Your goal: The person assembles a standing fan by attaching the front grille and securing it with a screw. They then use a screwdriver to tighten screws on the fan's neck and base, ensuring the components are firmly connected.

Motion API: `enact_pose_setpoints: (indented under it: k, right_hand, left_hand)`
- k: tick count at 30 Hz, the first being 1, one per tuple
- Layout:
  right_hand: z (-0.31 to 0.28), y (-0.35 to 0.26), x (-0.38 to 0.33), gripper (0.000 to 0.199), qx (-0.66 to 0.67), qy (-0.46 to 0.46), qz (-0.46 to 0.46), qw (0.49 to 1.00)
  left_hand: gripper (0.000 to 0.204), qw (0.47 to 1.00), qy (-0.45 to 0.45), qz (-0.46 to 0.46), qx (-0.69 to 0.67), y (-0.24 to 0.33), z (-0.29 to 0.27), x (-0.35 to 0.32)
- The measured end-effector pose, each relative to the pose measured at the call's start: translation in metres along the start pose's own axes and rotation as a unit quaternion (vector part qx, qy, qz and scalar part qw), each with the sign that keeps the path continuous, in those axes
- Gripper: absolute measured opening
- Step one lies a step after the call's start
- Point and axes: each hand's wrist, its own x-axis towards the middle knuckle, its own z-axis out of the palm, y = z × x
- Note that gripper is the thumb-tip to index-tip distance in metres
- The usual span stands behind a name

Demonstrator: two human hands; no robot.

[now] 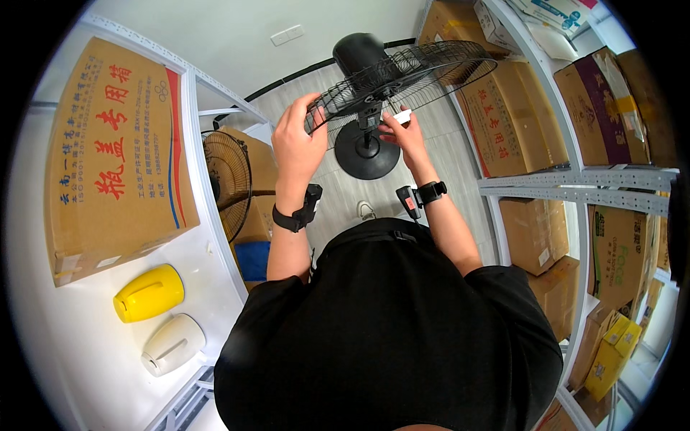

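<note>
A black pedestal fan stands in front of me, its round wire guard tilted and its round base on the floor. With fingers curled at the guard's left rim, my left hand holds the fan there. My right hand is near the pole, just below the guard, pinching a small white piece. Whether that piece is cloth, paper or plastic I cannot make out. Both wrists wear black straps with small devices.
Shelving lines both sides. On the left shelf are a large carton, a yellow jug-like container and a white one. Another fan stands beside that shelf. Several cartons fill the right rack. A wall closes the far end.
</note>
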Motion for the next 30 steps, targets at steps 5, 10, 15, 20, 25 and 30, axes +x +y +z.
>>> enact_pose_setpoints:
  k: [5, 10, 15, 20, 25, 30]
  right_hand:
    - [-0.011, 0.008, 0.01, 0.072, -0.048, 0.101, -0.067, 0.992]
    - [-0.025, 0.009, 0.022, 0.059, 0.057, 0.088, -0.046, 0.993]
    - [-0.004, -0.004, 0.002, 0.073, 0.04, 0.065, 0.012, 0.997]
    - [-0.006, 0.004, 0.002, 0.093, -0.022, 0.022, -0.005, 1.0]
    - [-0.013, 0.002, 0.006, 0.08, -0.039, 0.08, -0.054, 0.995]
    - [-0.022, 0.007, 0.016, 0.068, 0.042, 0.109, -0.064, 0.991]
  left_hand:
    - [0.023, 1.0, 0.002, 0.014, 0.004, 0.003, 0.0, 0.0]
    - [0.023, 1.0, 0.002, 0.003, -0.01, -0.002, 0.002, -0.001]
    - [0.023, 1.0, 0.0, 0.001, 0.002, -0.001, 0.0, -0.001]
    - [0.023, 1.0, -0.002, 0.004, -0.001, 0.001, 0.001, 0.0]
    - [0.023, 1.0, 0.002, 0.011, 0.007, -0.001, 0.0, -0.001]
    - [0.023, 1.0, 0.0, 0.013, -0.002, 0.001, 0.002, -0.001]
